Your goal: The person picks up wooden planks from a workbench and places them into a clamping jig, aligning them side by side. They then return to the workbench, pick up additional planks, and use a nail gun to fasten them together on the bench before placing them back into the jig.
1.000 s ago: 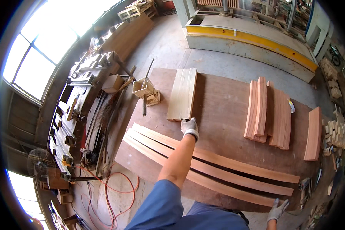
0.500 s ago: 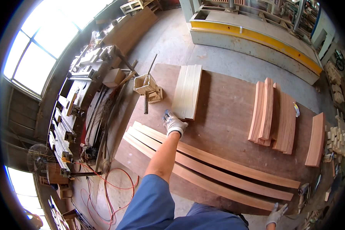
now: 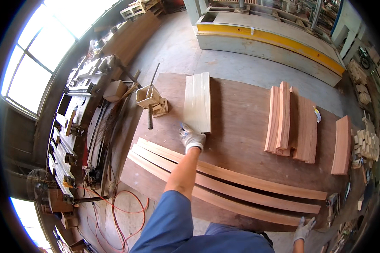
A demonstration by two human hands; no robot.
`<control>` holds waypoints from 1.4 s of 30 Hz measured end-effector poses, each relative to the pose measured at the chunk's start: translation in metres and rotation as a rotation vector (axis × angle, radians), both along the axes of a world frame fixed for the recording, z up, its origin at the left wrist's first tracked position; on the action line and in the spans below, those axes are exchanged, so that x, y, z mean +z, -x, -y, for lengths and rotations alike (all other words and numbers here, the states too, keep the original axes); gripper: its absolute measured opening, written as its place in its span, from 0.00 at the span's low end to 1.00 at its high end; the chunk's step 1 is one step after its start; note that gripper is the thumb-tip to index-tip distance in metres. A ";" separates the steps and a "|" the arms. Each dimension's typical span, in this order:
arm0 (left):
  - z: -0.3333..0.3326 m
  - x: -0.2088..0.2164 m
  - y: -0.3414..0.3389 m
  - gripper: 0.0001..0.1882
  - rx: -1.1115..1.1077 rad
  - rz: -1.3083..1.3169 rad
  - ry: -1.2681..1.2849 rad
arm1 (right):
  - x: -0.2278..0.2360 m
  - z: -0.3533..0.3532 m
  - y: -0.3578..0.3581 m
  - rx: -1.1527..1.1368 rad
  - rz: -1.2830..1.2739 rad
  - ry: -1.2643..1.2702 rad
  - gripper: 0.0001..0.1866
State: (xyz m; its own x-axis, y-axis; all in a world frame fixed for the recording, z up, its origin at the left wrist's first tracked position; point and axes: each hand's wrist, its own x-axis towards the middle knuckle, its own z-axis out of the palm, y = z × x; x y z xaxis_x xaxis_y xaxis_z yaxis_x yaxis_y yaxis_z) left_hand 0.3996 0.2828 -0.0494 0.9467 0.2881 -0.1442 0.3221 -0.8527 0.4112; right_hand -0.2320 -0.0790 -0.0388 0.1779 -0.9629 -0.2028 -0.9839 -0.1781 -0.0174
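Note:
At the near end of a set of pale wooden boards (image 3: 198, 99), my left hand (image 3: 192, 138), in a whitish work glove, is closed on the near left corner. Some of its fingers lie along the left edge, and part of the grip is hidden. Three long, curved wooden strips (image 3: 228, 181) lie side by side on the brown tabletop (image 3: 236, 126), passing beyond my left forearm. My right hand (image 3: 304, 230), also gloved, is low at the right beside the right end of the nearest strip. Its fingers are spread, with nothing in them.
A glue-stained wooden box (image 3: 147, 97) with a stick in it stands at the table's left. Stacked curved reddish pieces (image 3: 278, 118) and a single piece (image 3: 341, 145) lie to the right. A power tool (image 3: 332, 206) is at the right edge. Red hose (image 3: 116, 211) loops over the floor.
The near end of the pale boards has swung slightly right along with my left hand. My right hand stays by the strip ends with its fingers apart. The whole view has shifted a little.

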 end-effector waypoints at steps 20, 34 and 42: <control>0.064 0.012 0.062 0.31 -0.128 -0.158 0.021 | 0.011 -0.013 -0.014 0.017 0.113 0.038 0.45; 0.019 0.070 0.126 0.20 0.053 -0.333 1.608 | 0.077 -0.040 -0.037 0.050 0.128 -0.097 0.43; 0.091 0.133 0.297 0.34 -0.430 -0.705 1.798 | 0.153 -0.088 -0.175 0.488 1.003 -0.502 0.37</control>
State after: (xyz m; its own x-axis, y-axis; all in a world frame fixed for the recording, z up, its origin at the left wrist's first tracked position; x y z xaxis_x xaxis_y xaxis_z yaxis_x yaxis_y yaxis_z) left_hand 0.1027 0.1916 0.0831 0.5568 -0.7848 -0.2722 0.7072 0.2760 0.6509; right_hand -0.0567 0.0092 0.1140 0.7897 -0.6056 -0.0980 -0.3266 -0.2798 -0.9028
